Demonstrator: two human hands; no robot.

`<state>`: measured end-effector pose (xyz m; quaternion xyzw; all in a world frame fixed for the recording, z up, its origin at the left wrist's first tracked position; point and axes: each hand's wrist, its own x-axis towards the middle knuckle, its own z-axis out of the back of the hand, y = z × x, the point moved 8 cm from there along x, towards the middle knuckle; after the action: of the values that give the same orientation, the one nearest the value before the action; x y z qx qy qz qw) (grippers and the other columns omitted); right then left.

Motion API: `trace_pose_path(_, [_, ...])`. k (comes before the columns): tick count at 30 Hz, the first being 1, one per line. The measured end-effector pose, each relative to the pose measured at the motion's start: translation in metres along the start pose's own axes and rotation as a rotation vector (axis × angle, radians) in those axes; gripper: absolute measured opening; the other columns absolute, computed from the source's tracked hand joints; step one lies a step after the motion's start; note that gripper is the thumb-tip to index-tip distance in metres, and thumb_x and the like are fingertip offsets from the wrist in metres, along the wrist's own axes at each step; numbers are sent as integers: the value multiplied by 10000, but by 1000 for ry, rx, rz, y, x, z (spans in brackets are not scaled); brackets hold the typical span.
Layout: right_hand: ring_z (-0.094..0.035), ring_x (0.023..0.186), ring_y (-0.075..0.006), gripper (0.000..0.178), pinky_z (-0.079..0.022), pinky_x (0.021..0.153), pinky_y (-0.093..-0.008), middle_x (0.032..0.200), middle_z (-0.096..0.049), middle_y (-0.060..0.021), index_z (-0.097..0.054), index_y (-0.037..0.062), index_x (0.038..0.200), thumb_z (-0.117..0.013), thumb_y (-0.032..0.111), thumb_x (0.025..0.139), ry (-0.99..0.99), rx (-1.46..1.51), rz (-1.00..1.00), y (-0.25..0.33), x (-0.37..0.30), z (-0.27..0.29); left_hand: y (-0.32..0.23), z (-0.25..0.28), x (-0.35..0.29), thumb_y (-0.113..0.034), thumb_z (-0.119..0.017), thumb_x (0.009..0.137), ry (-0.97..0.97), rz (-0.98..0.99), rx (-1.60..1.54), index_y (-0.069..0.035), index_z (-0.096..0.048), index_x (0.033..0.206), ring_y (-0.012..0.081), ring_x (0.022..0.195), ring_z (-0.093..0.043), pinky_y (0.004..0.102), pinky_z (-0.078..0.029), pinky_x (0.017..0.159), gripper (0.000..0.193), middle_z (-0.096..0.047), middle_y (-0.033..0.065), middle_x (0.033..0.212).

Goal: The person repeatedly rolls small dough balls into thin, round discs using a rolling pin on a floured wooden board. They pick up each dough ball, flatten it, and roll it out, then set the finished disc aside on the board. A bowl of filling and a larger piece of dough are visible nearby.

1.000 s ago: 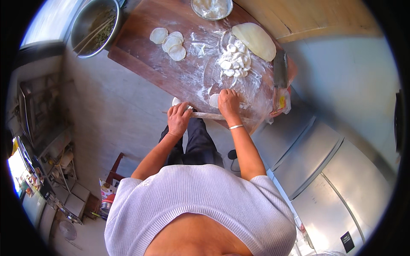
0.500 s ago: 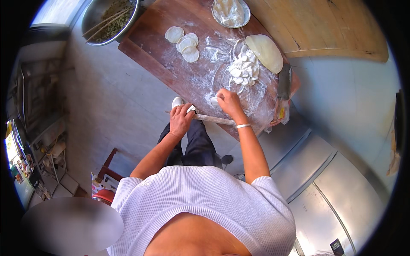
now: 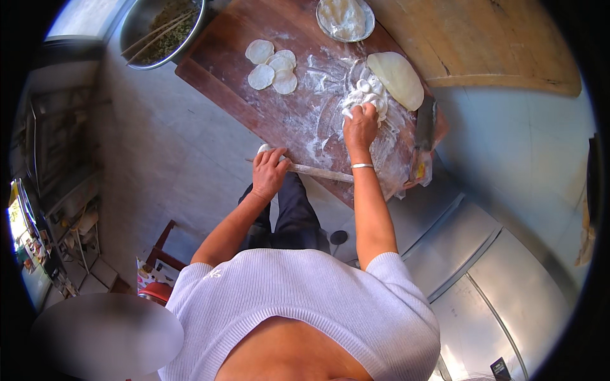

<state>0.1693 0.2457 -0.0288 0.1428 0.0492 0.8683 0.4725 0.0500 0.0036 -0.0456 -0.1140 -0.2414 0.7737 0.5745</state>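
Dough pieces (image 3: 367, 96) are partly hidden by the right hand (image 3: 360, 130), whose grip I cannot tell; the left hand (image 3: 269, 173) grasps a rolling pin (image 3: 323, 173); the far-left bowl (image 3: 138, 25) is cut off.

The left hand (image 3: 269, 173) holds a rolling pin (image 3: 321, 173); the right (image 3: 360, 130) touches dough pieces (image 3: 370, 95).

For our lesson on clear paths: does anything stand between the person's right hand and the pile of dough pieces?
Nothing visible does. The right hand is at the near edge of the dough pieces. The rolling pin, in the left hand, lies nearer the body.
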Motion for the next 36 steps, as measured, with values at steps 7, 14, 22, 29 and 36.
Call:
trace_pose_path(7, [-681, 673, -316, 216, -538, 617, -390, 752, -700, -123, -646, 57, 926, -790, 91, 768, 467, 861, -263, 16, -79, -54, 3, 0, 7, -168, -702, 763, 12, -14, 7, -163, -700, 944, 239, 1111, -622, 415, -425, 967, 181, -657, 10, 1219])
trace_pose_path(14, [-623, 1074, -358, 383, -489, 907, -464, 1143, -645, -152, -636, 47, 1142, -764, 249, 843, 108, 298, -146, -5, -107, 4, 25, 16, 28, -164, -679, 789, -49, -25, 97, -170, -704, 955, 241, 1114, -622, 423, -422, 989, 168, -659, 17, 1216])
trace_pose_path(22, [-315, 1436, -476, 978, -276, 1148, -574, 1574, -299, -300, -289, -69, 1506, -544, 666, 914, 234, -105, -145, -42, -124, -2, 54, -2, 87, -612, -614, 861, 66, 24, 249, -156, -503, 1475, 354, 1476, -327, 612, -245, 1163, 773, -357, 146, 1601])
trace_pose_path(29, [-292, 1461, -446, 1012, -261, 1123, -640, 1602, -294, -246, -284, -33, 1526, -551, 702, 882, 330, -118, -107, -44, -181, 4, 51, -12, 40, -745, -548, 821, 166, -2, 273, -112, -442, 1516, 372, 1501, -285, 643, -190, 1173, 946, -313, 174, 1624])
trace_pose_path(36, [-295, 1480, -390, 1054, -251, 1123, -638, 1621, -283, -220, -305, -14, 1533, -573, 731, 838, 229, -87, -169, -56, -137, -4, 41, -11, 82, -678, -520, 898, 104, -8, 334, -128, -426, 1526, 383, 1488, -292, 653, -206, 1165, 840, -313, 170, 1621])
